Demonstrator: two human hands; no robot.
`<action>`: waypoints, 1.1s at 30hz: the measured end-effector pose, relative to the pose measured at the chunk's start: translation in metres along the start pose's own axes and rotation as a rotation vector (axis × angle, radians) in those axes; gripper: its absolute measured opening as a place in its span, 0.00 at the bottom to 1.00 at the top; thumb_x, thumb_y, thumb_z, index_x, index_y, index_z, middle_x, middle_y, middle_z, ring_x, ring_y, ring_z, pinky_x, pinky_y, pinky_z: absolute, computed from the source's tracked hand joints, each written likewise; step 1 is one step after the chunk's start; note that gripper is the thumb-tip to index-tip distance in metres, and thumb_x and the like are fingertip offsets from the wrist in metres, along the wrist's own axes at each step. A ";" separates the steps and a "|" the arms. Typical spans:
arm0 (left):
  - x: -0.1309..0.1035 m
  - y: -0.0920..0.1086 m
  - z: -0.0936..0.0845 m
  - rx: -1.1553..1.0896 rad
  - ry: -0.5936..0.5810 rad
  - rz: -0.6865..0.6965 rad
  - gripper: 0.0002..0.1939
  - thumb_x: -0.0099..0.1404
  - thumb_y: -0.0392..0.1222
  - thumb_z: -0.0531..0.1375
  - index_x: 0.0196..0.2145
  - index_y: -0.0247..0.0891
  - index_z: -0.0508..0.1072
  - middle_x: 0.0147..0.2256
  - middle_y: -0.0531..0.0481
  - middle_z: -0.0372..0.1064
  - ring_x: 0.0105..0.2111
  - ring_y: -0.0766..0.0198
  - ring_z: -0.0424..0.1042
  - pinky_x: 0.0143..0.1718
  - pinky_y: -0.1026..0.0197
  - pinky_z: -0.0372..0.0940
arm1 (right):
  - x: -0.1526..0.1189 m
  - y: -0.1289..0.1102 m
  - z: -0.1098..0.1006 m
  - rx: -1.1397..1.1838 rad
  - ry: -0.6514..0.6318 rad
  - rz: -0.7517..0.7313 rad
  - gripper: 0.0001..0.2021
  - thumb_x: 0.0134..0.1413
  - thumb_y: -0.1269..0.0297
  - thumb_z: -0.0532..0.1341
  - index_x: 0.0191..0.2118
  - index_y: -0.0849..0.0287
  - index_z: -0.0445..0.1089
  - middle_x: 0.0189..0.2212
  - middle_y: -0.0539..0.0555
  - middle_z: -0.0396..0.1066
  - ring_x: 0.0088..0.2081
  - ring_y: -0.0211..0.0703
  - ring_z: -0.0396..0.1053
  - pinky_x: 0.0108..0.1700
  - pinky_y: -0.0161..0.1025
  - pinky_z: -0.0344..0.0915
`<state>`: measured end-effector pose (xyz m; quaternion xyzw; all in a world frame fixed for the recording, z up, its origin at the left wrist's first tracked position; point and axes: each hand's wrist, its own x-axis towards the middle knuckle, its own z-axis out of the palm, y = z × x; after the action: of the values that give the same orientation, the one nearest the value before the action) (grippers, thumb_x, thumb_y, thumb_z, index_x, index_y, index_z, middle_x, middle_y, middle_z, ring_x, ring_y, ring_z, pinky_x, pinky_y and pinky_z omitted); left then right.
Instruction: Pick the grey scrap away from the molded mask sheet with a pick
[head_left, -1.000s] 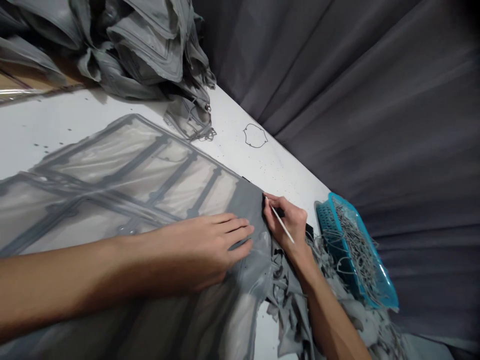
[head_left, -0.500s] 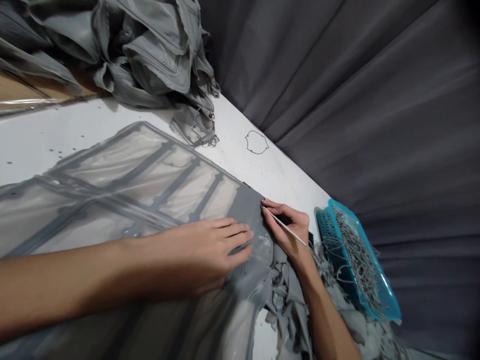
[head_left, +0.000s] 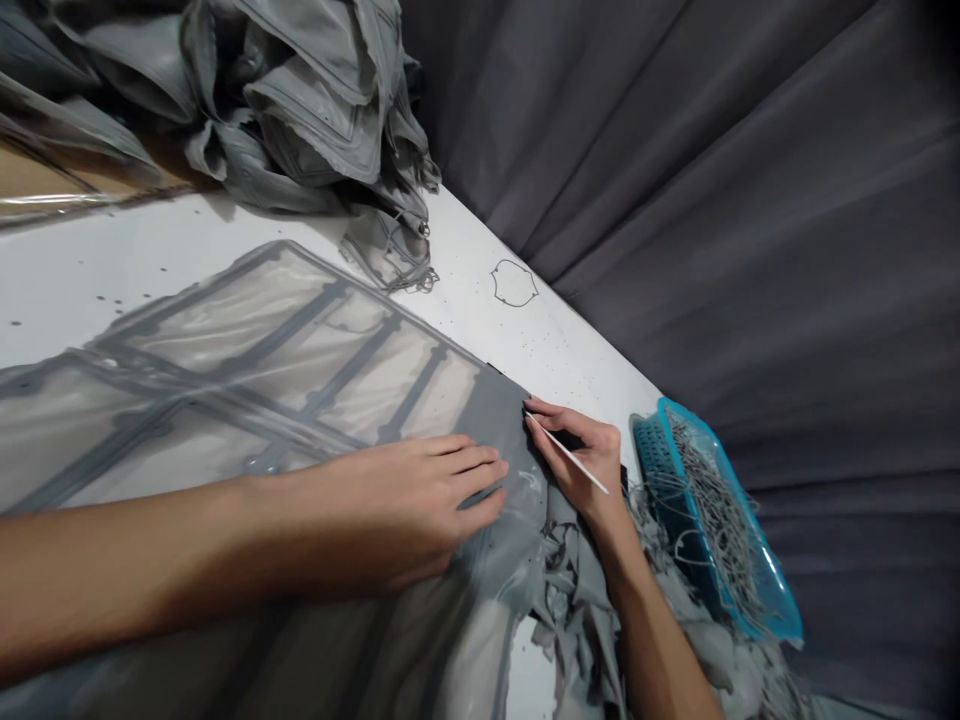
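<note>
A wide, thin grey rubbery sheet [head_left: 431,395] with moulded bands and paler, see-through panels lies over the white table [head_left: 577,355]. My left hand [head_left: 442,495] rests palm down on it, fingers stretched out. At the sheet's right corner, my right hand [head_left: 577,450] pinches a thin white stick [head_left: 574,460], which slants down to the right. Its upper end is at the fingertips, by the sheet's edge; what the tip touches is too small to make out. Crumpled grey scraps [head_left: 577,600] lie just below my right hand.
A blue plastic basket [head_left: 664,530] full of thin grey rings or strands stands at the right. A heap of grey sheets [head_left: 315,100] sits at the upper left on a brown cardboard box [head_left: 45,180]. One thin outline-shaped ring [head_left: 514,284] lies near the dark curtain [head_left: 712,220].
The white stick in my right hand has tilted slightly, its lower end shifting a little left. My left hand and the sheet look the same.
</note>
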<state>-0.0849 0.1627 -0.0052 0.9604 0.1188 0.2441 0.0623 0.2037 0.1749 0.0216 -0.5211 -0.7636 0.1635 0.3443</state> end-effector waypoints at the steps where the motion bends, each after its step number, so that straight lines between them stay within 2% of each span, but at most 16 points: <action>1: 0.000 0.000 0.000 -0.005 0.006 0.001 0.21 0.75 0.43 0.64 0.63 0.37 0.77 0.66 0.36 0.77 0.67 0.47 0.75 0.70 0.48 0.67 | 0.000 0.000 0.000 -0.011 -0.002 -0.010 0.06 0.68 0.60 0.72 0.37 0.51 0.84 0.48 0.58 0.88 0.51 0.61 0.88 0.58 0.56 0.84; 5: -0.001 0.000 0.002 -0.020 0.014 -0.002 0.23 0.73 0.44 0.66 0.63 0.36 0.77 0.66 0.35 0.77 0.67 0.46 0.75 0.70 0.47 0.67 | 0.001 0.003 -0.001 -0.051 -0.020 -0.055 0.08 0.70 0.59 0.70 0.36 0.50 0.83 0.48 0.57 0.88 0.50 0.60 0.88 0.56 0.55 0.85; 8: 0.000 0.000 0.003 -0.008 0.005 0.002 0.23 0.73 0.45 0.66 0.63 0.36 0.77 0.66 0.35 0.76 0.67 0.46 0.75 0.70 0.47 0.68 | 0.001 0.003 -0.002 -0.107 -0.072 -0.091 0.10 0.73 0.59 0.68 0.36 0.49 0.83 0.51 0.56 0.87 0.52 0.58 0.88 0.58 0.53 0.85; 13: 0.001 0.000 0.003 0.021 -0.013 0.015 0.20 0.75 0.44 0.63 0.61 0.35 0.78 0.66 0.34 0.76 0.67 0.44 0.75 0.70 0.45 0.68 | 0.003 -0.001 -0.002 -0.300 -0.147 -0.144 0.12 0.76 0.63 0.62 0.38 0.49 0.81 0.52 0.56 0.87 0.52 0.53 0.87 0.53 0.43 0.85; 18: 0.000 0.000 0.002 0.015 -0.012 0.014 0.21 0.76 0.45 0.63 0.62 0.37 0.78 0.67 0.35 0.76 0.67 0.46 0.75 0.70 0.46 0.67 | 0.002 -0.001 0.004 -0.367 -0.075 -0.149 0.11 0.76 0.62 0.62 0.40 0.49 0.81 0.49 0.56 0.88 0.44 0.50 0.89 0.47 0.40 0.84; 22: 0.001 0.000 0.000 0.015 -0.009 0.013 0.23 0.75 0.45 0.64 0.63 0.36 0.77 0.66 0.34 0.77 0.67 0.45 0.76 0.69 0.46 0.68 | 0.002 0.001 0.011 -0.272 0.046 -0.103 0.10 0.74 0.61 0.64 0.39 0.50 0.80 0.45 0.57 0.89 0.41 0.52 0.89 0.43 0.43 0.83; 27: 0.002 0.002 -0.003 -0.024 0.022 -0.014 0.20 0.72 0.41 0.67 0.59 0.35 0.80 0.64 0.34 0.78 0.65 0.46 0.78 0.66 0.50 0.71 | 0.007 0.006 0.017 0.026 0.249 0.113 0.13 0.70 0.53 0.70 0.34 0.52 0.79 0.40 0.58 0.89 0.43 0.56 0.89 0.49 0.49 0.85; 30: 0.001 0.002 -0.002 -0.029 0.017 -0.022 0.21 0.71 0.40 0.67 0.60 0.35 0.79 0.64 0.33 0.78 0.64 0.46 0.78 0.64 0.50 0.72 | 0.008 0.009 0.017 0.138 0.238 0.165 0.13 0.67 0.51 0.74 0.35 0.53 0.82 0.40 0.58 0.89 0.42 0.56 0.89 0.49 0.50 0.85; 33: 0.000 0.001 -0.001 -0.015 0.017 -0.009 0.20 0.72 0.41 0.66 0.60 0.36 0.79 0.64 0.34 0.78 0.65 0.46 0.78 0.65 0.49 0.71 | 0.005 0.008 0.015 0.156 0.182 0.138 0.11 0.67 0.54 0.74 0.35 0.53 0.83 0.43 0.58 0.89 0.44 0.56 0.89 0.50 0.50 0.86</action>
<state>-0.0850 0.1618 -0.0035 0.9572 0.1219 0.2531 0.0698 0.1982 0.1845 0.0080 -0.5567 -0.6767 0.1975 0.4394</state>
